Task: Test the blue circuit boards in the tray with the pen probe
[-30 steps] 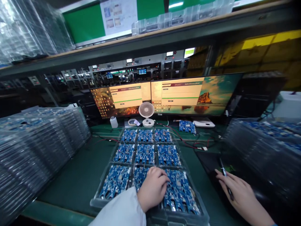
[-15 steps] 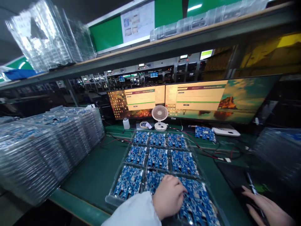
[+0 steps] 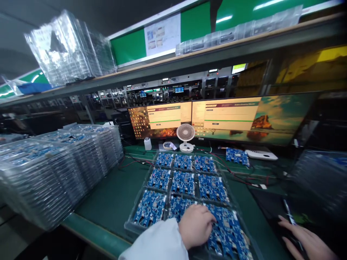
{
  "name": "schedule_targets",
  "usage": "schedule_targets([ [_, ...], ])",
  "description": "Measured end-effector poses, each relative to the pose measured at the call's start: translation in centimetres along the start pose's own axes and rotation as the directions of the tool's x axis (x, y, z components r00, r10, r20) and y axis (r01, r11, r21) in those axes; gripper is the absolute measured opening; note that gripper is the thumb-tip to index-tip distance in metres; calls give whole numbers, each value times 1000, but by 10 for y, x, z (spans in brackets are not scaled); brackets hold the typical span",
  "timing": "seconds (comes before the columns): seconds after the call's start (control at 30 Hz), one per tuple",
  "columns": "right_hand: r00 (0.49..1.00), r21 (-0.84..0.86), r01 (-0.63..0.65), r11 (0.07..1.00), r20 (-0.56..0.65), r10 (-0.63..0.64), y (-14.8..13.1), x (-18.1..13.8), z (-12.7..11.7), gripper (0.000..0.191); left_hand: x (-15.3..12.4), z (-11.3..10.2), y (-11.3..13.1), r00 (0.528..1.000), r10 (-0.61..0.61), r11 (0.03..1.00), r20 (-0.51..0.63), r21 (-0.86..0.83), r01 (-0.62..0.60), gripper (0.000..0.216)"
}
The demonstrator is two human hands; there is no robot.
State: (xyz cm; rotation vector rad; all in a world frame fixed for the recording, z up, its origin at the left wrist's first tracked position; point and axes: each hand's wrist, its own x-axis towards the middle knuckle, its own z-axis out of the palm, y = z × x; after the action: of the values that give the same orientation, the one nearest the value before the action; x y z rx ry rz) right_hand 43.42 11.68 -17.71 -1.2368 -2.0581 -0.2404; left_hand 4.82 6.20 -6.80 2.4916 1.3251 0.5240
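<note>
My left hand, in a pale sleeve, lies over the lower middle of a clear plastic tray. Its fingers curl down onto the blue circuit boards; the fingertips are mostly hidden, so what they hold cannot be made out. Boards fill the tray's compartments, some with thin wires at their edges. At the lower right, my right hand is bent around a slim pen-like tool over a dark mat. The tool's tip points away from me, and a dark shape under the palm is unclear.
Tall stacks of board-filled trays stand left, with another clear stack at right. Two monitors, a small fan, a white bottle and a loose board line the back. Cables cross the bench; a shelf hangs above.
The view has tilted up slightly, so the scene sits a little lower and to the right. Both hands keep nearly the same places and poses.
</note>
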Motion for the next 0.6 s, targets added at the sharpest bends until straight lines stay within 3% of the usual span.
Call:
schedule_targets([
  [0.33,995,-11,73,997,63,-72,-6,-2,-6,31,-2,-3,2,1000,-4,1000,17,-27,4,26],
  [0.6,996,23,39,999,78,-41,-6,-1,-6,28,-1,-1,0,999,-20,997,40,-68,23,24],
])
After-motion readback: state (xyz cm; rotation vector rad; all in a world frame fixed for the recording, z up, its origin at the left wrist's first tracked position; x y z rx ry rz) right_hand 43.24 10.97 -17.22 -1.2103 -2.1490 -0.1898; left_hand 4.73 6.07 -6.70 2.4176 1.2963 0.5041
